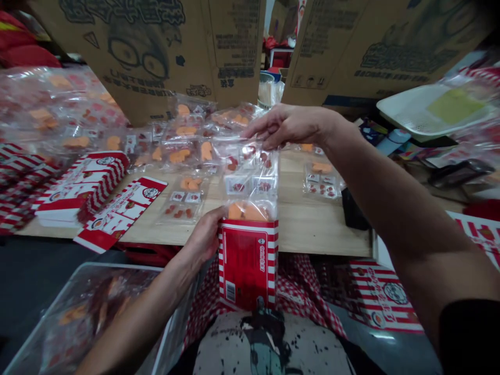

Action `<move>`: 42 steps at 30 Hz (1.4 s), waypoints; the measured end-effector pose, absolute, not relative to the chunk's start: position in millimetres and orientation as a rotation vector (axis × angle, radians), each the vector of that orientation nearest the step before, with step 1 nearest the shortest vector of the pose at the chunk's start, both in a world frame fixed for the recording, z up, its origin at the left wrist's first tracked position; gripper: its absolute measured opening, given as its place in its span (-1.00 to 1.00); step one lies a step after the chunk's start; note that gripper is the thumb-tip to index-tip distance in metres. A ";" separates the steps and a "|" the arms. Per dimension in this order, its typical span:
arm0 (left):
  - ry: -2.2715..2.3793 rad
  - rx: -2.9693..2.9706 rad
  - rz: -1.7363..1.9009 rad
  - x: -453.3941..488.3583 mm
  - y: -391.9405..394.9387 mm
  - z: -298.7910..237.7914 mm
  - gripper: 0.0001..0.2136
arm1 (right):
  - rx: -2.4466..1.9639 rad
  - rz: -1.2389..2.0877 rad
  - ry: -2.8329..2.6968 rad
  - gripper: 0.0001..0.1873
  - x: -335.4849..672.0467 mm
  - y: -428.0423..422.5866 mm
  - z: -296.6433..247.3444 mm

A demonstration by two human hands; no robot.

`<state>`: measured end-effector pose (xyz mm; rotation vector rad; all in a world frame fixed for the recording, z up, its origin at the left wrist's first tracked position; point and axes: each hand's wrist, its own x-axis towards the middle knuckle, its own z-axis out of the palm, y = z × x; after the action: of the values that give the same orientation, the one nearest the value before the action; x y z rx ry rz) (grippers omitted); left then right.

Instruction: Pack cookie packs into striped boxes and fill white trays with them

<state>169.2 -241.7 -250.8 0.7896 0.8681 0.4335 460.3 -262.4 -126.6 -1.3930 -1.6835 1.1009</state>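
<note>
My left hand (205, 234) grips the near side of an open red-and-white striped carton (248, 263) and holds it upright in front of my body. My right hand (291, 125) pinches the top edge of a clear plastic bag (250, 177) above the carton. The bag holds orange pieces and small printed cards, and its lower end sits in the carton's mouth. Other sealed clear bags (187, 198) with orange and red pieces lie on the wooden table (320, 219) beyond my hands.
Flat striped cartons (119, 213) lie on the table at left, and more (385, 297) sit low at right. A clear bin of bags (89, 317) is at lower left. Large cardboard boxes (136, 52) stand behind the table, and a white tray (433, 109) is at upper right.
</note>
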 end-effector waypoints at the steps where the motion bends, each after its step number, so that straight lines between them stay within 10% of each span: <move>1: 0.848 0.745 0.421 169.0 -242.0 -249.0 -0.91 | -1.433 1.094 -1.706 -0.58 455.3 -258.4 -126.9; 9: 0.742 0.645 0.447 151.2 -238.3 -239.7 -0.80 | -1.469 1.332 -2.013 -0.58 407.2 -272.0 -176.8; 16: 0.850 0.666 0.466 158.3 -243.4 -270.8 -0.78 | -1.636 0.498 -2.298 -0.73 347.5 -330.1 -228.7; 24: 0.952 0.898 0.910 171.9 -225.5 -247.8 -0.83 | -1.527 0.612 -1.117 -0.40 341.6 -386.0 -260.1; 42: 0.580 1.273 0.870 220.9 -228.2 -246.1 -0.75 | -1.676 -0.278 -1.592 -0.50 357.4 -381.0 -266.4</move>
<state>220.9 -228.2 -246.1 1.2733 0.5802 0.8701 357.4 -381.0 -266.4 -1.6760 -1.5923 -0.2776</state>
